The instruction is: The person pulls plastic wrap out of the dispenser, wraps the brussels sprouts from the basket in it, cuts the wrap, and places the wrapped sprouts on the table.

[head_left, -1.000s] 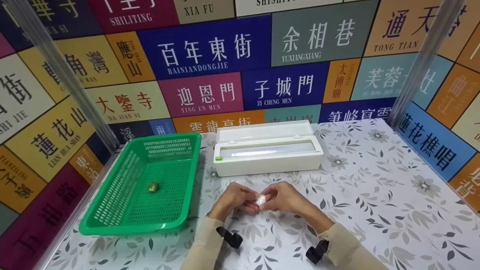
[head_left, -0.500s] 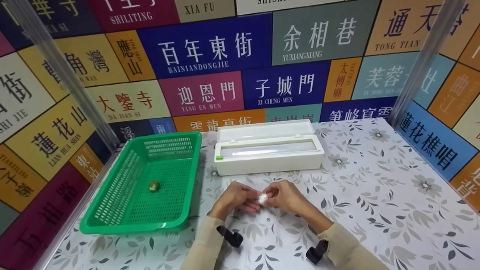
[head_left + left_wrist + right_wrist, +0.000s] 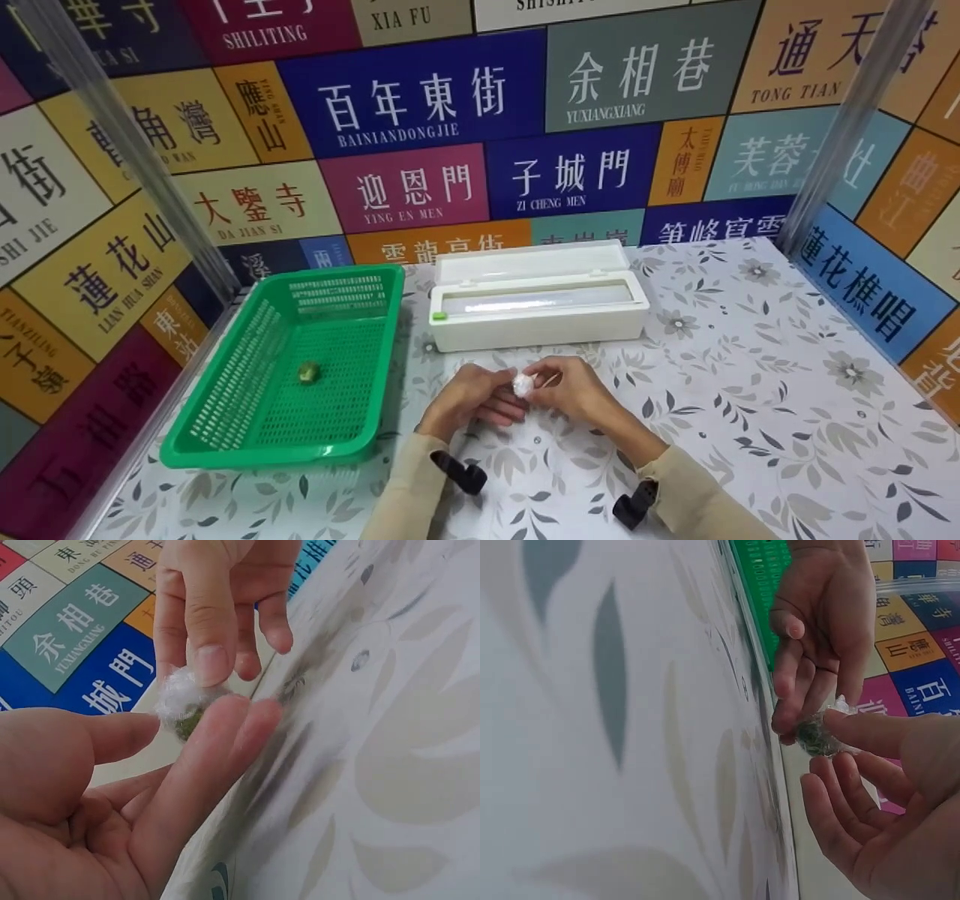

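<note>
Between both hands is a small green ball wrapped in crinkled clear cling film, held above the table in front of the white box. My right hand pinches it between thumb and fingertips; in the left wrist view the right thumb presses the bunched film. My left hand is turned palm up, its thumb tip at one side of the ball and its fingertips at the other. The right wrist view shows dark green through the film.
A green basket stands at the left, with one small greenish-gold ball inside. Behind the hands sits a white cling film box, its lid raised, a green slider at its left end. A flowered cloth covers the table.
The wrapped ball has moved up slightly, showing more bunched white film. My left fingers are lower and more spread, while the right fingertips have shifted round the film. Basket and box stay put.
</note>
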Available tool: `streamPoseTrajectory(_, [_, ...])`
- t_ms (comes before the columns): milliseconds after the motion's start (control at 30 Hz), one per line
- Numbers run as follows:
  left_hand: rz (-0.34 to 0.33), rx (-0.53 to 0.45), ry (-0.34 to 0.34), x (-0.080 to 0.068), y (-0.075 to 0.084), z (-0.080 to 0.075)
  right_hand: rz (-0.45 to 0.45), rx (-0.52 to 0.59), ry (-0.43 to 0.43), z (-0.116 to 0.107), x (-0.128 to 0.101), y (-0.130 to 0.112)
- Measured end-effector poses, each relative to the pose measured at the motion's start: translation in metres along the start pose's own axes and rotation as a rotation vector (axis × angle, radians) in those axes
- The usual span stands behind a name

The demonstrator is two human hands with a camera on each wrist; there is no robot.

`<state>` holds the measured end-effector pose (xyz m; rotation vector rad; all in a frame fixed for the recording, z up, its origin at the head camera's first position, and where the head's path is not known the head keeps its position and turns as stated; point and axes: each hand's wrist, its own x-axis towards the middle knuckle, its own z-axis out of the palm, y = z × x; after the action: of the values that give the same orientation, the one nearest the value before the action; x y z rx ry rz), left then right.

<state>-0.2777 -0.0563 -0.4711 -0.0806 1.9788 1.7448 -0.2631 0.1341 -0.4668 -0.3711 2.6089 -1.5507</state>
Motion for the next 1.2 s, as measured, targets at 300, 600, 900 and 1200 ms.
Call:
streamPoseTrajectory(300, [0.090,-0.072,0.021,0.002,0.001,-0.008,0.158,0.204,-0.016,0.000,0.002,-0.001])
streamPoseTrajectory(600, [0.149,-0.111,0.038,0.003,0.002,-0.011,0.206,0.298,0.031,0.003,0.005,0.001])
streamPoseTrajectory(900, [0.297,-0.076,0.005,0.003,0.001,-0.008,0.328,0.501,-0.140,-0.001,0.004,0.001])
streamPoseTrajectory(1200, [0.335,-0.042,-0.054,0.003,0.000,-0.008,0.329,0.645,-0.169,-0.001,0.006,0.005])
